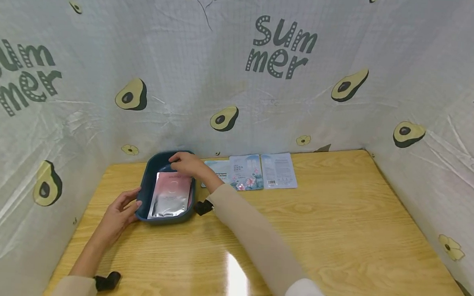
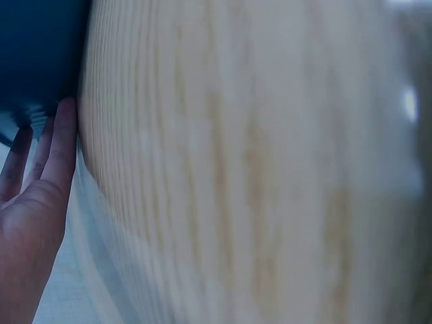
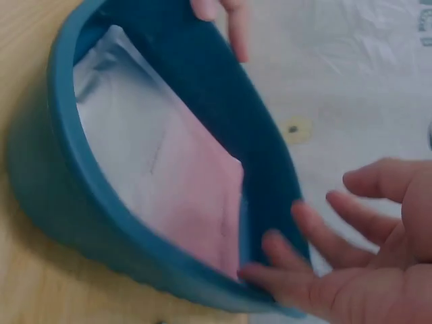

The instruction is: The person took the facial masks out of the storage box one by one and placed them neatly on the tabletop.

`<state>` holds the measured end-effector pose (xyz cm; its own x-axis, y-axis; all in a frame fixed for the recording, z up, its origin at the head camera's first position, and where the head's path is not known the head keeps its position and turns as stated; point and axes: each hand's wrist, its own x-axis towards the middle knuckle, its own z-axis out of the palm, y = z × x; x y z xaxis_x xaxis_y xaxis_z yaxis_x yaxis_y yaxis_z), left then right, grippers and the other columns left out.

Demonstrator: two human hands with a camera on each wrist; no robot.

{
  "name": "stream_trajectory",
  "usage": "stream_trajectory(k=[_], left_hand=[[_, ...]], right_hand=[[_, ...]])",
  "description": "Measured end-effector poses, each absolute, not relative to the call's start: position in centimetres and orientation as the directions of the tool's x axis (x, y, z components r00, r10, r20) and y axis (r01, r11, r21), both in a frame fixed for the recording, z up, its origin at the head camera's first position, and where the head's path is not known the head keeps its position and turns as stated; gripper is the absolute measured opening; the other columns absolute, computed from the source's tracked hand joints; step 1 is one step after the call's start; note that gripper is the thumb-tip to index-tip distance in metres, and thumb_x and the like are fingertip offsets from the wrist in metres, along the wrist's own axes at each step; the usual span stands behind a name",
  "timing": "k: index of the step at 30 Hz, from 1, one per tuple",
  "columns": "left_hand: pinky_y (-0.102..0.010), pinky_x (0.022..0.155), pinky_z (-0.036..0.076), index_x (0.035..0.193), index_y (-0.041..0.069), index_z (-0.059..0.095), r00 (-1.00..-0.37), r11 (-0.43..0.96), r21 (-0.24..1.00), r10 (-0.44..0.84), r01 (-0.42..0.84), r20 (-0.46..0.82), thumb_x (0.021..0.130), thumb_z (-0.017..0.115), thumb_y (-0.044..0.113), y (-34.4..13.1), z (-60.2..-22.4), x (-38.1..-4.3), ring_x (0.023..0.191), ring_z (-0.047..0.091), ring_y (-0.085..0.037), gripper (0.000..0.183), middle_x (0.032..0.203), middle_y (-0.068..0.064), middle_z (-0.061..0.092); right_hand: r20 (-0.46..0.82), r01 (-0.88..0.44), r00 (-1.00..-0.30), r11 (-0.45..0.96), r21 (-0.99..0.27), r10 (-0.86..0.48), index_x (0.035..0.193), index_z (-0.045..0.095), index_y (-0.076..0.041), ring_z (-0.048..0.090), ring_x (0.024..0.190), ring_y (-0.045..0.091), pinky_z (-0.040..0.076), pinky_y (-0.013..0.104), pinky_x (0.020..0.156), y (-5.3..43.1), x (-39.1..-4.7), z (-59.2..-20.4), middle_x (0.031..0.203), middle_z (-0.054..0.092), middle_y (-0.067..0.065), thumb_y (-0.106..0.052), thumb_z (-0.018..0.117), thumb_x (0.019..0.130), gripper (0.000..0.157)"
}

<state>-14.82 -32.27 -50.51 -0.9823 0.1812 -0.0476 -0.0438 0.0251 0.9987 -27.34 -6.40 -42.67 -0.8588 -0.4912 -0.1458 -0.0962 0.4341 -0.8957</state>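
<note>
A dark blue plastic basin [image 1: 164, 222] stands at the table's left rear. Inside it lies a pink and silver sachet [image 1: 171, 196], seemingly a face mask packet, with a pink edge of another showing beneath. My left hand [image 1: 116, 215] holds the basin's left side, thumb at the rim; in the left wrist view its fingers [image 2: 64, 138] lie along the outer wall. Over the basin's far right corner is my right hand [image 1: 188, 164], its fingers loosely spread and nothing held. In the right wrist view its lower fingers [image 3: 287, 283] overlap the rim; contact is unclear.
Right of the basin, flat packets lie in a row along the back edge: a green-white one [image 1: 219, 166], a blue floral one [image 1: 245, 172] and a pale lilac one [image 1: 279, 171]. A patterned curtain [image 1: 176, 74] hangs behind the wooden table [image 1: 317, 231].
</note>
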Motion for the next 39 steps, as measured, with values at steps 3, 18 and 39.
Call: stream_trajectory(k=[3, 18, 39], left_hand=[[-0.024, 0.084, 0.057, 0.157, 0.004, 0.034, -0.982, 0.019, 0.999, 0.183, -0.044, -0.047, 0.106, 0.053, 0.01, -32.4, -50.4, -14.8, 0.113, 0.06, -0.001, 0.054, 0.135, 0.006, 0.048], [-0.023, 0.085, 0.056, 0.158, 0.007, 0.031, -0.981, 0.074, 0.992, 0.159, -0.099, -0.11, 0.106, 0.055, 0.017, -32.2, -50.2, -15.1, 0.114, 0.058, 0.001, 0.058, 0.145, -0.005, 0.038], [-0.023, 0.085, 0.056, 0.158, 0.007, 0.031, -0.982, 0.053, 0.995, 0.164, -0.084, -0.092, 0.107, 0.054, 0.016, -32.1, -50.3, -14.8, 0.116, 0.057, 0.0, 0.057, 0.148, -0.01, 0.036]], right_hand=[[-0.167, -0.099, -0.891, 0.54, -0.836, -0.422, 0.132, 0.065, -0.006, 0.058, 0.098, 0.014, 0.049, 0.025, 0.082, -7.7, -27.1, -42.6, 0.13, 0.065, 0.006, -0.018, 0.057, 0.101, 0.033], [-0.266, -0.112, -0.886, 0.732, -0.672, -0.38, 0.127, 0.062, -0.002, 0.059, 0.102, 0.018, 0.05, 0.029, 0.09, -9.3, -26.8, -42.6, 0.124, 0.065, 0.008, -0.027, 0.059, 0.102, 0.036], [-0.361, 0.204, -0.871, 0.424, -0.882, -0.332, 0.161, 0.029, -0.014, 0.041, 0.144, 0.024, 0.04, 0.043, 0.113, -8.7, -25.2, -45.5, 0.161, 0.039, 0.008, -0.04, 0.068, 0.098, 0.079]])
